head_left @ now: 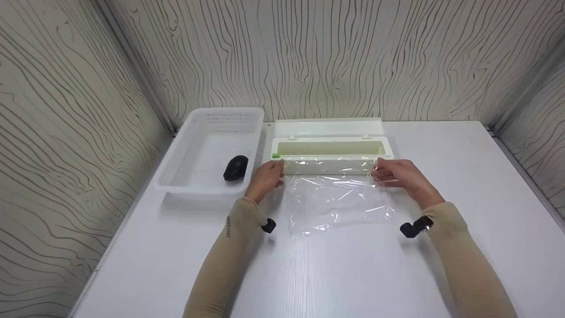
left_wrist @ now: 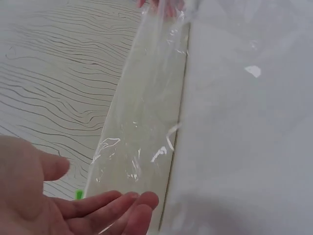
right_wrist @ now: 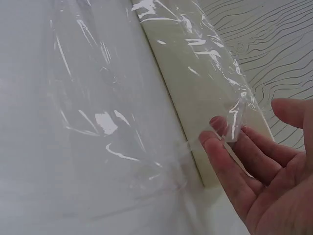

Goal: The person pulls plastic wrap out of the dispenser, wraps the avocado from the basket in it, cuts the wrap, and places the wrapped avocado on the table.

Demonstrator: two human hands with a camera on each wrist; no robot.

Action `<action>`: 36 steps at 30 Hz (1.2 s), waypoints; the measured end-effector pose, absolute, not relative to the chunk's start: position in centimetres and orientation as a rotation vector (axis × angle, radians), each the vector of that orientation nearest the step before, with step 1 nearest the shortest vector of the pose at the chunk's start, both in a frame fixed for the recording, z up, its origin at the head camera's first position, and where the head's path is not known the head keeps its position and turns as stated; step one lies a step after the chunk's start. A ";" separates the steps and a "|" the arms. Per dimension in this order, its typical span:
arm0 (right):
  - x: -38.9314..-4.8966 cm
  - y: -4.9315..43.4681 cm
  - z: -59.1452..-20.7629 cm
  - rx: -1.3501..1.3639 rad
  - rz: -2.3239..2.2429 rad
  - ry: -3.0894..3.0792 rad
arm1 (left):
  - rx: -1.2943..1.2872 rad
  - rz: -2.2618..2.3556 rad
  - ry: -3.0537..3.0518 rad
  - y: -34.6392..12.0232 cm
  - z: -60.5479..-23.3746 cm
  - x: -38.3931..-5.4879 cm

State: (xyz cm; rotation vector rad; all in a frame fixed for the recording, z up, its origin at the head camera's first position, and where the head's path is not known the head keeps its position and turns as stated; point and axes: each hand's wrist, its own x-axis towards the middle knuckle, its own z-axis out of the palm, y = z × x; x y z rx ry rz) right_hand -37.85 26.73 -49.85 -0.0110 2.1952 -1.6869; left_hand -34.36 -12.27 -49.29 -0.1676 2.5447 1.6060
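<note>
A clear sheet of plastic wrap (head_left: 340, 203) stretches from a white wrap dispenser box (head_left: 332, 140) down over its front face and onto the table. The lid (head_left: 329, 128) of the box stands raised at the back. My left hand (head_left: 265, 179) is at the left end of the box front, thumb spread and fingers loosely bent by the film's edge in the left wrist view. At the opposite end, my right hand (head_left: 404, 176) touches the film with its fingertips (right_wrist: 209, 138), its thumb apart. A green slider (head_left: 276, 156) sits at the box's left corner.
On the left, a white plastic basket (head_left: 207, 190) holds a black computer mouse (head_left: 236, 168). The white table (head_left: 353, 274) reaches back to a wood-patterned wall (head_left: 326, 57), with similar panels on both sides. Small black wrist cameras hang under both sleeves.
</note>
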 end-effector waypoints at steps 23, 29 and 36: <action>-38.7 24.0 -48.8 0.007 -2.037 2.107 | -0.175 2.321 2.147 -10.1 -49.0 -37.8; -38.7 23.7 -48.8 0.042 -2.086 2.118 | -0.229 2.337 2.139 -9.7 -48.5 -38.5; -39.5 22.9 -47.8 0.053 -2.188 2.083 | -0.199 2.360 2.158 -10.0 -47.5 -39.2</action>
